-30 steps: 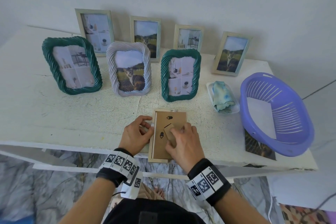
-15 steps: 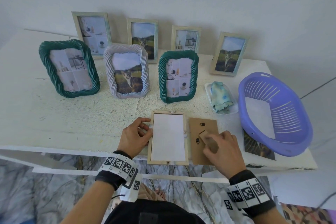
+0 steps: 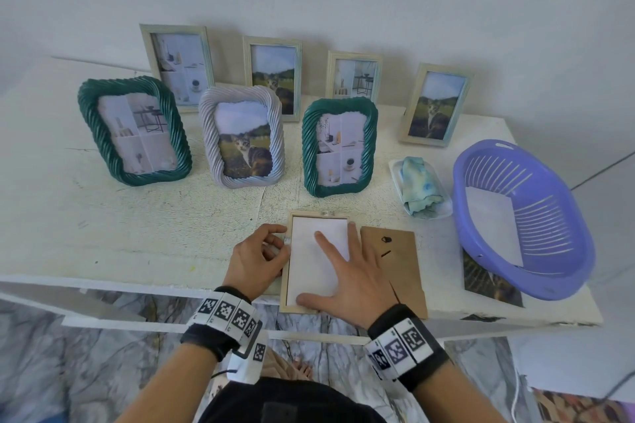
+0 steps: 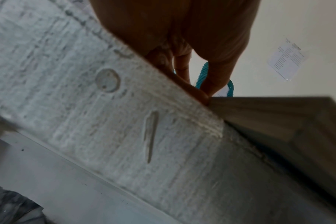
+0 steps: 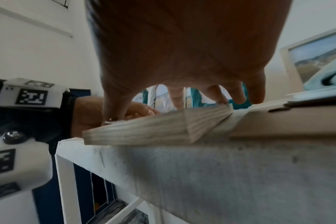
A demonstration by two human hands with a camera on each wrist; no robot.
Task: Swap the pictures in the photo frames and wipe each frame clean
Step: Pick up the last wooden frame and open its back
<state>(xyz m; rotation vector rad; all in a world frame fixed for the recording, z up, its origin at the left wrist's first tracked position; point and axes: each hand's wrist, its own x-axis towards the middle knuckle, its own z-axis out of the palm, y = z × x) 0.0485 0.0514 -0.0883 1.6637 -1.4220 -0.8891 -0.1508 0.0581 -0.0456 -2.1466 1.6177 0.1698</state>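
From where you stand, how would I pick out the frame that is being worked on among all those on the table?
Look at the near edge of the white table, just left of the purple basket. There the pale wooden frame lies face down between both hands, a brown backing board beside it. It alone lies flat, with white paper showing; the others stand upright.

The head view is looking down and forward from above the front edge of the surface (image 3: 103,233), taking in the wooden frame (image 3: 287,292) lying at that edge. The left wrist view is sitting low and very near, below the surface (image 4: 125,136) edge left of the frame (image 4: 278,118), facing up along the left hand (image 4: 173,30). The right wrist view is sitting just before the frame (image 5: 144,130), facing over it under the right hand (image 5: 182,45). All three are sharing this frame.
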